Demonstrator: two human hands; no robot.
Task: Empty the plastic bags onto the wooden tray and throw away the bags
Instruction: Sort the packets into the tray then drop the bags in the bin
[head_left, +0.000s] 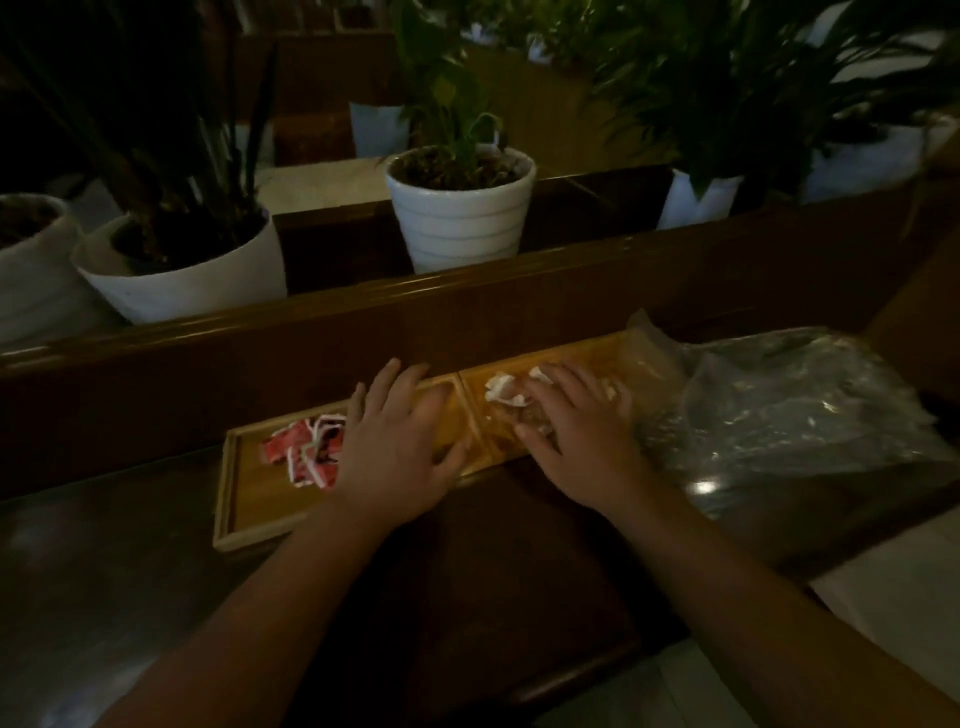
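A long wooden tray (244, 483) with compartments lies on the dark counter. Red-and-white pieces (306, 449) sit in its left compartment. My left hand (397, 449) rests flat over the tray's middle, fingers spread, holding nothing. My right hand (582, 441) lies fingers apart on the right compartment, among white pieces (501, 389) and what looks like clear plastic; whether it grips that I cannot tell. A large crumpled clear plastic bag (789, 410) lies at the tray's right end.
A raised wooden ledge (467, 306) runs just behind the tray. Behind it stand white plant pots (460, 208) with tall leafy plants. The counter's front edge (571, 670) drops off at the lower right.
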